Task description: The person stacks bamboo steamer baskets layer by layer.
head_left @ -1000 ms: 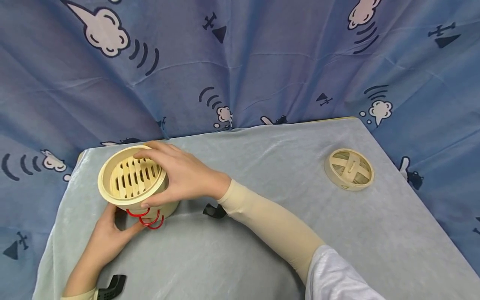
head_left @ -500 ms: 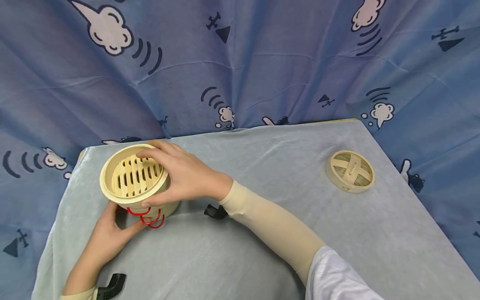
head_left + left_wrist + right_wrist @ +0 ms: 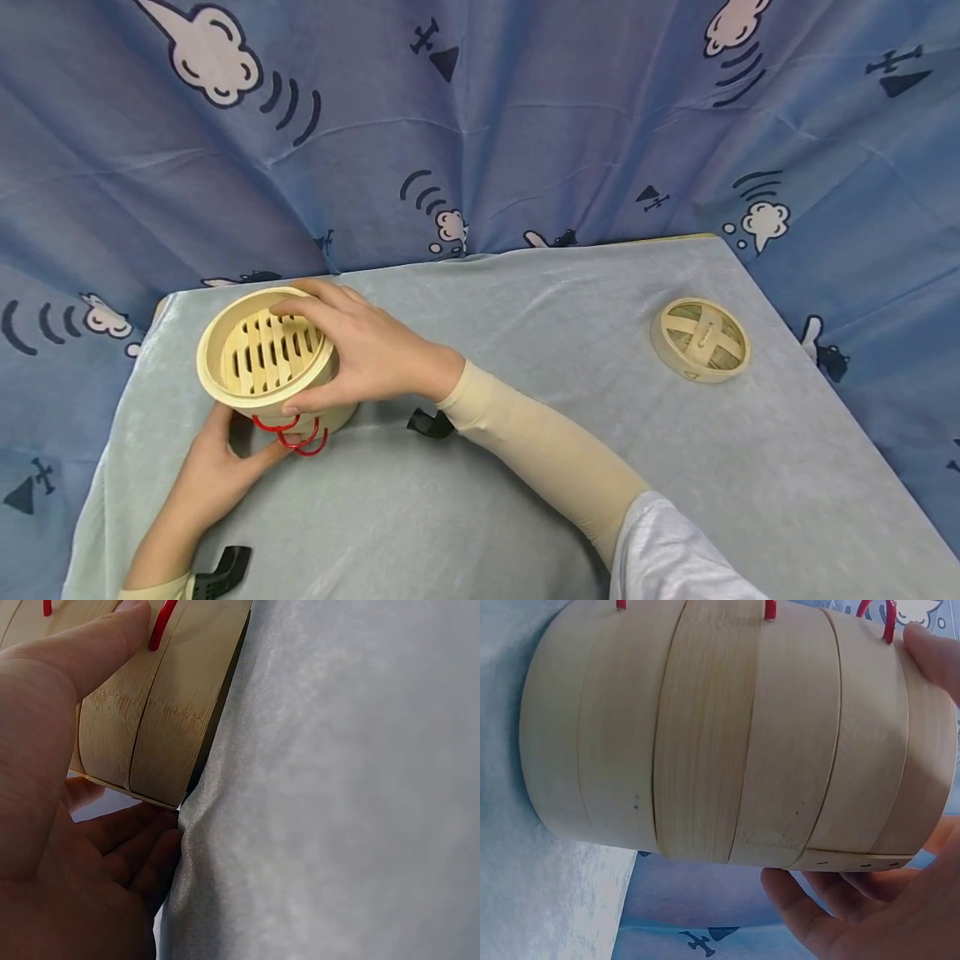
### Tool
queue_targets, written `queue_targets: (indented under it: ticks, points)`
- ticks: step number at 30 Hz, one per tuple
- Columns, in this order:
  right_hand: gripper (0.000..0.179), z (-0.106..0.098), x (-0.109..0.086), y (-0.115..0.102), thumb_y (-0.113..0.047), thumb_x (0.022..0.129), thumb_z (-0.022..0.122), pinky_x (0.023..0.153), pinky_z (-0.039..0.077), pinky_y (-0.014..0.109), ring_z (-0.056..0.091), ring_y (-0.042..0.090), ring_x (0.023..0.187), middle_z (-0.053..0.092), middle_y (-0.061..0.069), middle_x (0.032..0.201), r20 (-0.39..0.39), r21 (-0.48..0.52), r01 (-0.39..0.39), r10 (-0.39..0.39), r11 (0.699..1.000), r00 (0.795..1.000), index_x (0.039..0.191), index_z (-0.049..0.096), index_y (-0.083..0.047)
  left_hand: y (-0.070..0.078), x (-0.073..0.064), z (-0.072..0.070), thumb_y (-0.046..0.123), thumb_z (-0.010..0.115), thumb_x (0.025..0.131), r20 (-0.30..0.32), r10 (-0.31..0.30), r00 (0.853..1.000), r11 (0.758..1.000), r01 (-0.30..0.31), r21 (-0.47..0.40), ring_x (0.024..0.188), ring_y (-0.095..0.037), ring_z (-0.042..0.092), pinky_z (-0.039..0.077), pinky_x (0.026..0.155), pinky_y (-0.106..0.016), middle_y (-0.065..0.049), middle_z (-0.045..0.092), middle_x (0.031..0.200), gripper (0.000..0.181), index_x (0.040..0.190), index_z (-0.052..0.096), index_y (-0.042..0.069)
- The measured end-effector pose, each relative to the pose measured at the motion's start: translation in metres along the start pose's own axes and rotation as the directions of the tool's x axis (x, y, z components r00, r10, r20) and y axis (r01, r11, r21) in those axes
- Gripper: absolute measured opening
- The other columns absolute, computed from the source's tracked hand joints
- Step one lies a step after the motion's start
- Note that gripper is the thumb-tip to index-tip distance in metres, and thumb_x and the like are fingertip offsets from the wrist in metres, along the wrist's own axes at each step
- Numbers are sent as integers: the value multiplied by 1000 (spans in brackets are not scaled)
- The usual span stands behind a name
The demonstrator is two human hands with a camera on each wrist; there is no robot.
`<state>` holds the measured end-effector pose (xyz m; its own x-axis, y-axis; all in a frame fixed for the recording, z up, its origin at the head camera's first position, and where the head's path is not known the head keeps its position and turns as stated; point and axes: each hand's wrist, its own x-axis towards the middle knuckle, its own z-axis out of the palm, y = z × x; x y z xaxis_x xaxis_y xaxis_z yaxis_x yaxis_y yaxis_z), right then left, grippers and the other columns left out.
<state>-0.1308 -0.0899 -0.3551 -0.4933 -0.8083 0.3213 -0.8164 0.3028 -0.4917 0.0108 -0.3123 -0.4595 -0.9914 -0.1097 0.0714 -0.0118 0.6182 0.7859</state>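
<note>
A stack of round bamboo steamer baskets stands at the left of the table, its slatted top tier facing up. Red loop handles stick out at its near side. My right hand grips the top tier from the right, thumb in front and fingers at the far rim. Lower down, my left hand holds the stack between thumb and fingers. In the left wrist view that thumb lies on the bamboo wall beside a red handle, close over the cloth. The right wrist view shows the stacked tiers sideways.
A bamboo steamer lid with a crossed band lies at the table's right. Grey cloth covers the table, and a blue patterned curtain hangs behind it. Black wrist mounts show on the arms.
</note>
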Motion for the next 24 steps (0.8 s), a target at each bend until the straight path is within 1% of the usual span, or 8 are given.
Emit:
queue_targets:
  ticks: [5, 9, 14, 16, 18, 21, 23, 24]
  points:
    - [101, 0, 0, 1, -74, 66, 73, 107, 28, 21, 31, 8, 135, 31, -3, 152, -4, 2, 11, -11, 1000, 1000, 147, 41, -25, 1, 1, 0, 26, 88, 77, 3, 2, 1000, 1000, -2, 1, 117, -2, 43, 31, 92, -16, 1, 51, 133, 90, 149, 36, 35]
    - [104, 0, 1, 1, -75, 66, 73, 108, 28, 21, 31, 8, 135, 30, -4, 153, 10, 0, 7, -7, 1000, 1000, 150, 37, -25, 1, 0, 0, 27, 88, 76, -4, -2, 1000, 1000, 2, 6, 115, -2, 44, 31, 91, -16, -1, 53, 131, 88, 148, 38, 32]
    - [114, -2, 1, 1, -77, 64, 74, 112, 23, 21, 25, 7, 140, 27, -3, 156, 49, 15, -7, 6, 1000, 999, 155, 27, -27, 1, -2, 1, 28, 89, 76, -13, -6, 1000, 1000, 6, 16, 111, -3, 45, 31, 89, -16, -3, 55, 126, 86, 146, 40, 28]
    - [117, -4, 0, 1, -78, 65, 74, 113, 22, 21, 21, 5, 142, 23, -3, 158, 69, 35, -18, 16, 999, 997, 157, 23, -27, 1, -2, 1, 28, 89, 76, -11, -6, 1000, 1000, 6, 13, 113, -2, 44, 31, 91, -16, -3, 55, 129, 87, 147, 39, 30]
    - [114, -6, -1, 2, -75, 69, 73, 114, 20, 21, 18, 2, 143, 21, -4, 159, 83, 58, -29, 25, 998, 996, 158, 20, -27, 1, -1, 1, 26, 89, 76, -8, -1, 1000, 1000, 1, 7, 115, -3, 44, 31, 92, -16, -4, 53, 132, 89, 149, 37, 32]
    - [96, -11, -4, 5, -65, 85, 66, 114, 18, 19, 16, -1, 142, 21, -5, 159, 81, 124, -33, 23, 992, 996, 158, 20, -23, 0, 0, 0, 25, 88, 77, -1, 4, 1000, 1000, -4, 1, 121, -2, 41, 29, 96, -15, -5, 49, 139, 94, 152, 33, 36]
    - [83, -15, -7, 9, -62, 93, 53, 114, 18, 17, 17, -3, 142, 23, -6, 158, 61, 171, -27, 17, 985, 998, 158, 20, -21, 0, 0, 0, 24, 88, 77, 1, 11, 1000, 1000, -11, -5, 123, -2, 39, 28, 97, -14, -4, 48, 141, 95, 152, 31, 37]
    - [80, -17, -9, 11, -64, 96, 46, 114, 18, 17, 18, -3, 141, 24, -6, 158, 49, 197, -24, 15, 980, 999, 158, 21, -20, 0, 0, 0, 23, 88, 77, 0, 13, 1000, 1000, -13, -7, 123, -1, 40, 28, 96, -14, -3, 48, 140, 95, 152, 32, 37]
